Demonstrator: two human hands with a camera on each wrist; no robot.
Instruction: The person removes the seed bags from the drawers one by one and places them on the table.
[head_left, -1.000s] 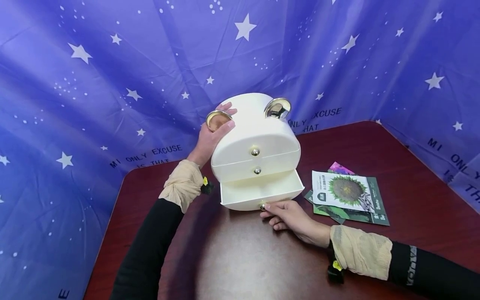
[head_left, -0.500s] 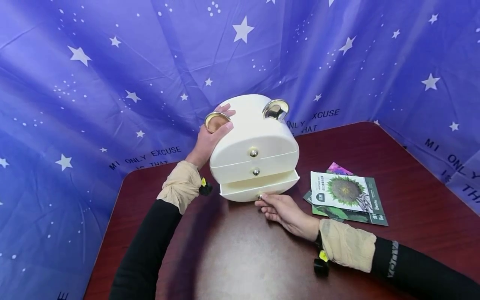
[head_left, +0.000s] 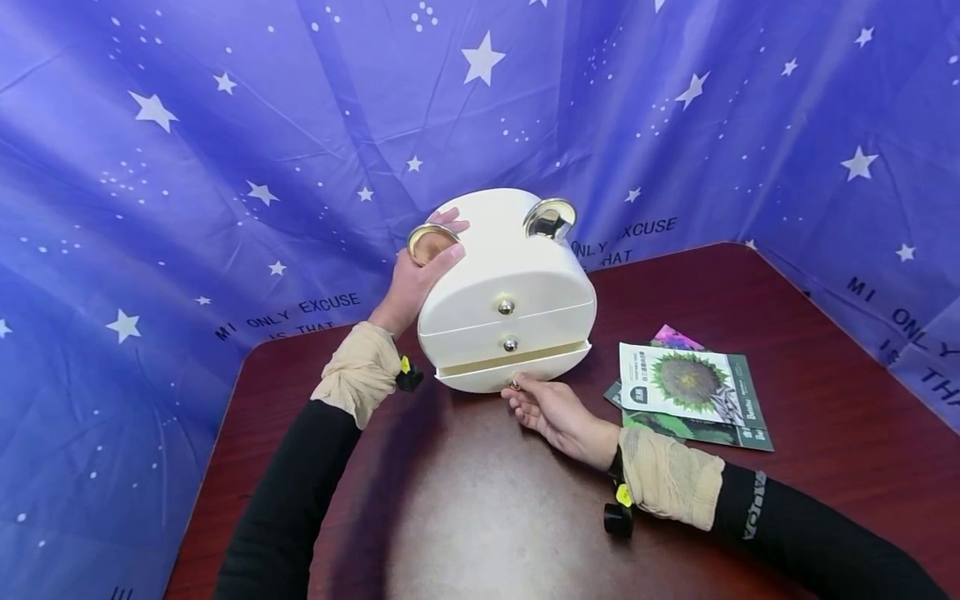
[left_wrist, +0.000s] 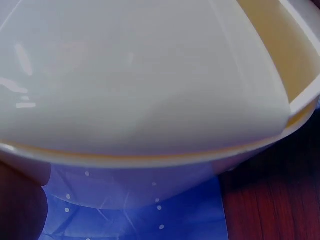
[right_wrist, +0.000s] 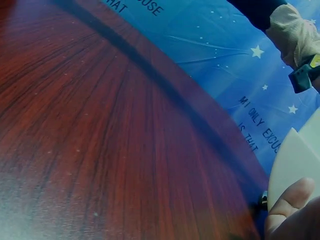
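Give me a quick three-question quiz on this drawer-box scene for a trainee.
1. True or false: the bottom drawer of the cream drawer box is fully shut.
2. Which hand pinches the bottom drawer's knob? A left hand, B right hand.
3. What lies on the table right of the box?

Key: 1 false, a gap remains. 2 B. 3 seed packets, a sunflower one on top.

Location type: improvised staging booth, not a furnished room. A purple star-printed fabric backdrop point(head_left: 225, 125) with printed lettering encloses the dark red wood-grain tabletop point(head_left: 825, 375) on three sides. Seed packets point(head_left: 690, 387) and a cream drawer box point(head_left: 510, 283) rest on the tabletop.
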